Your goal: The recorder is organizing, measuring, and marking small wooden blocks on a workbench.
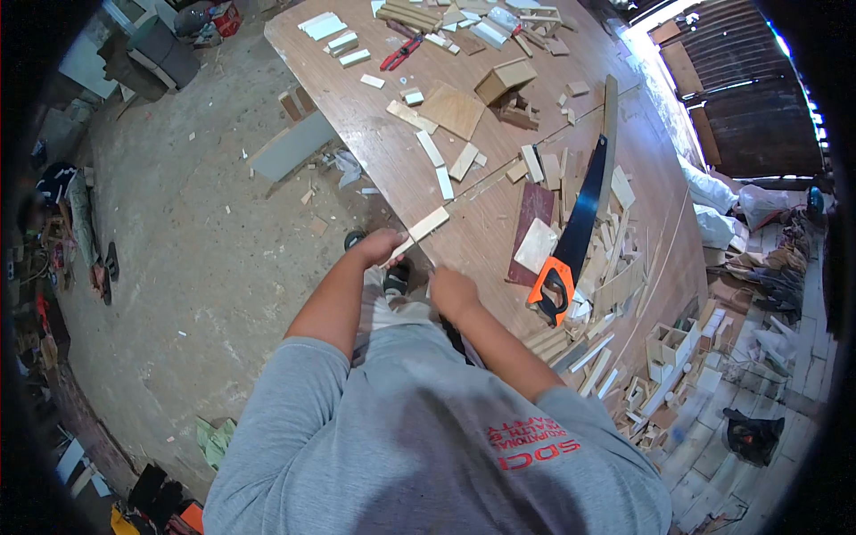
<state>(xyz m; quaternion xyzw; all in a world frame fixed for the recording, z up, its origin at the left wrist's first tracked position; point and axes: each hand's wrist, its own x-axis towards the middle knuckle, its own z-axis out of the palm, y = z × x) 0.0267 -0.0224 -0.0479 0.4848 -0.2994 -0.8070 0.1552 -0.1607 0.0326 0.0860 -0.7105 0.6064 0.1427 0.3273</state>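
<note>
A person in a grey shirt, seen from above, works at the near left edge of a brown wooden counter [379, 125] scattered with wood pieces. The left hand [383, 246] is closed around the near end of a pale wooden strip [431, 225], whose far end lies on the counter while the held end juts out past the edge. The right hand [454, 292] is curled into a fist, just right of the strip; it appears to grip a thin dark tool [423, 252] that slants up to meet the wood. Its kind is too small to make out.

Work on this strip looks under way but unfinished: it reads as one length, with no piece parted from it, and whether a cut has begun, or how deep, cannot be told.

Elsewhere, short pale blocks [429, 149] lie loose beyond the strip, apparently cut already. A small open wooden box [506, 80] stands farther back, its panels seemingly joined, near a flat square of plywood [452, 111]. To the right, a large handsaw [584, 218] with an orange and black handle rests among narrow offcuts, untouched. Red-handled pliers [401, 53] lie near the far side. Most of these loose pieces seem not to be joined yet.
</note>
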